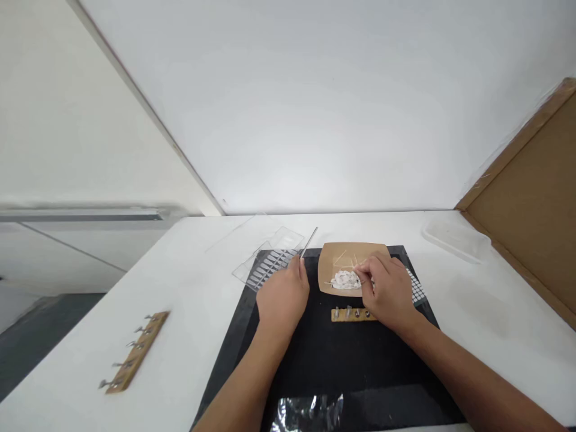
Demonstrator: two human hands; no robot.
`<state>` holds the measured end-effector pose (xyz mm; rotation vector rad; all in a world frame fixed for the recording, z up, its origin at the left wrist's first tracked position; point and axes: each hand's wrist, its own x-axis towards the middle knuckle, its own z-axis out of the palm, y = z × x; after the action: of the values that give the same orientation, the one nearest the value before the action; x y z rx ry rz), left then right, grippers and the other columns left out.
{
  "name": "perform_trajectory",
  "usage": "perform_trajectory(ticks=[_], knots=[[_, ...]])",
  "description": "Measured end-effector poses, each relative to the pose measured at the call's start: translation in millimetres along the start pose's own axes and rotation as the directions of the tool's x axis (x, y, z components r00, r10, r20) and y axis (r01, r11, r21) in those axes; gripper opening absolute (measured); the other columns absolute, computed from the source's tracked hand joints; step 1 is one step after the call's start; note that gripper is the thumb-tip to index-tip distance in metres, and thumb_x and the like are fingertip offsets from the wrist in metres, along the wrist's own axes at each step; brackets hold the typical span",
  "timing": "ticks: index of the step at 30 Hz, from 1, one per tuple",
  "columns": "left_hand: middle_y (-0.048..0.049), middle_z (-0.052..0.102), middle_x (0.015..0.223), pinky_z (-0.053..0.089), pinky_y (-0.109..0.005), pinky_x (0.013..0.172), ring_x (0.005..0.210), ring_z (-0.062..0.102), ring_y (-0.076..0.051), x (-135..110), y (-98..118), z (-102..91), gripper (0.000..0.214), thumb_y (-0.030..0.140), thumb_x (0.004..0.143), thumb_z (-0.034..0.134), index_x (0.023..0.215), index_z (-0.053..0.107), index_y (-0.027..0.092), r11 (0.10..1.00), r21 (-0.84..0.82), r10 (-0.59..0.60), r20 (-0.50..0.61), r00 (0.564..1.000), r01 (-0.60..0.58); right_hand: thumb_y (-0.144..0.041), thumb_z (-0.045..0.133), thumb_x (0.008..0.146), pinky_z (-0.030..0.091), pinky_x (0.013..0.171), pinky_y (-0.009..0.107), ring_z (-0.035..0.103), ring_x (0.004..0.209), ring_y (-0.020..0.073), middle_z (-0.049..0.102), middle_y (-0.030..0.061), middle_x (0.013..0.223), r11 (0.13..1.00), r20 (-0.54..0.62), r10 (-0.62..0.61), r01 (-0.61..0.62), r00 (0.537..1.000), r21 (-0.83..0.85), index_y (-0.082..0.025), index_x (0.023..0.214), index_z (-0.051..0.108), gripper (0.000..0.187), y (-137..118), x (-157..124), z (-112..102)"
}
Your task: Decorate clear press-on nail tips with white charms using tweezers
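Left hand (283,295) closed around thin rod (309,241), which slants up toward far right. Right hand (387,289) pinched narrow at right side of white pile (344,279) in brown tray (326,255), mat's far part; cannot tell whether fingertips hold anything.

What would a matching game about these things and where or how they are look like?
Things:
1. brown tray
2. black mat
3. thin rod
4. clear tub

Place or state:
A. held in the left hand
B. far right, near the brown board
C. holds a white pile
D. lies under the brown tray

Pairs: 1-C, 2-D, 3-A, 4-B
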<state>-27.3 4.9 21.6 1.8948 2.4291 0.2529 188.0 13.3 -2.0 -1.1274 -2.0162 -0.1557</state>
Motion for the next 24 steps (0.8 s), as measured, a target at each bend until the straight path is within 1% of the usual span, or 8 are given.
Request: perform_trajectory(ticks=[3, 6, 10, 14, 16, 19, 21, 24], knots=[[-0.0133, 0.079, 0.098, 0.048, -0.034, 0.066, 0.091, 0.076, -0.032, -2, 1, 2.8, 0.046, 0.039, 0.112, 0.033, 0.137, 0.068, 0.022, 0.999, 0.040, -0.038, 0.078, 0.996, 0.035, -0.020, 0.056, 0.107, 0.035, 0.069, 0.035, 0.058, 0.072, 0.0180, 0.065, 0.0019, 0.080, 0.999, -0.007, -0.040, 0.040, 0.999, -0.008, -0.022, 0.085, 0.054, 0.023, -3, -2, -2], [-0.0156, 0.074, 0.111, 0.049, -0.033, 0.064, 0.090, 0.075, -0.031, -7, 0, 6.2, 0.048, 0.044, 0.111, 0.039, 0.145, 0.065, 0.023, 0.996, 0.093, -0.018, 0.028, 0.999, 0.015, -0.018, 0.057, 0.107, 0.037, 0.069, 0.034, 0.059, 0.073, 0.0182, 0.066, 0.0025, 0.081, 0.998, -0.013, -0.062, 0.062, 0.998, 0.016, -0.022, 0.086, 0.055, 0.021, -6, -3, -3], [-0.0161, 0.068, 0.109, 0.041, -0.029, 0.056, 0.088, 0.071, -0.029, -10, -7, 9.4, 0.045, 0.043, 0.107, 0.053, 0.142, 0.069, 0.021, 0.987, 0.150, 0.089, -0.200, 0.976, -0.059, -0.016, 0.058, 0.107, 0.039, 0.069, 0.034, 0.060, 0.075, 0.0186, 0.066, 0.0028, 0.080, 0.997, -0.048, -0.067, 0.069, 0.997, 0.042, -0.022, 0.086, 0.054, 0.022, -10, -4, -5], [-0.0085, 0.070, 0.092, 0.041, -0.029, 0.060, 0.085, 0.068, -0.024, -12, -5, 9.3, 0.033, 0.043, 0.104, 0.060, 0.117, 0.080, 0.020, 0.966, -0.020, 0.217, -0.483, 0.848, -0.259, -0.015, 0.059, 0.106, 0.040, 0.069, 0.034, 0.061, 0.076, 0.0188, 0.065, 0.0033, 0.079, 0.996, -0.061, -0.084, 0.086, 0.995, 0.039, -0.021, 0.086, 0.055, 0.022, -14, -6, -7], [-0.0038, 0.067, 0.079, 0.041, -0.029, 0.061, 0.073, 0.064, -0.018, -15, 1, 7.6, 0.029, 0.039, 0.104, 0.060, 0.098, 0.081, 0.020, 0.888, -0.171, 0.284, -0.526, 0.802, -0.427, -0.014, 0.060, 0.106, 0.041, 0.069, 0.034, 0.062, 0.075, 0.0184, 0.066, 0.0034, 0.080, 0.992, -0.060, -0.112, 0.115, 0.992, 0.055, -0.021, 0.087, 0.056, 0.020, -15, -7, -7], [0.0009, 0.059, 0.065, 0.041, -0.026, 0.060, 0.060, 0.056, -0.012, -21, 9, 4.0, 0.029, 0.034, 0.104, 0.061, 0.084, 0.078, 0.019, 0.659, -0.458, 0.397, -0.461, 0.794, -0.596, -0.011, 0.062, 0.104, 0.042, 0.070, 0.034, 0.063, 0.075, 0.0175, 0.068, 0.0029, 0.080, 0.974, -0.082, -0.194, 0.201, 0.978, 0.100, -0.021, 0.089, 0.056, 0.019, -16, -8, -9], [0.0015, 0.056, 0.064, 0.040, -0.025, 0.058, 0.059, 0.052, -0.011, -23, 12, 1.8, 0.030, 0.034, 0.102, 0.064, 0.080, 0.077, 0.019, 0.522, -0.625, 0.440, -0.386, 0.811, -0.580, -0.009, 0.064, 0.102, 0.043, 0.071, 0.034, 0.064, 0.075, 0.0167, 0.068, 0.0025, 0.080, 0.963, -0.108, -0.236, 0.247, 0.966, 0.105, -0.020, 0.088, 0.056, 0.019, -17, -8, -11], [0.0006, 0.057, 0.066, 0.039, -0.025, 0.056, 0.060, 0.051, -0.011, -23, 13, 0.4, 0.031, 0.037, 0.100, 0.068, 0.075, 0.078, 0.019, 0.422, -0.773, 0.447, -0.277, 0.851, -0.474, -0.007, 0.067, 0.100, 0.043, 0.070, 0.034, 0.065, 0.074, 0.0156, 0.069, 0.0021, 0.080, 0.959, -0.123, -0.262, 0.272, 0.957, 0.078, -0.019, 0.088, 0.056, 0.020, -20, -8, -16]])
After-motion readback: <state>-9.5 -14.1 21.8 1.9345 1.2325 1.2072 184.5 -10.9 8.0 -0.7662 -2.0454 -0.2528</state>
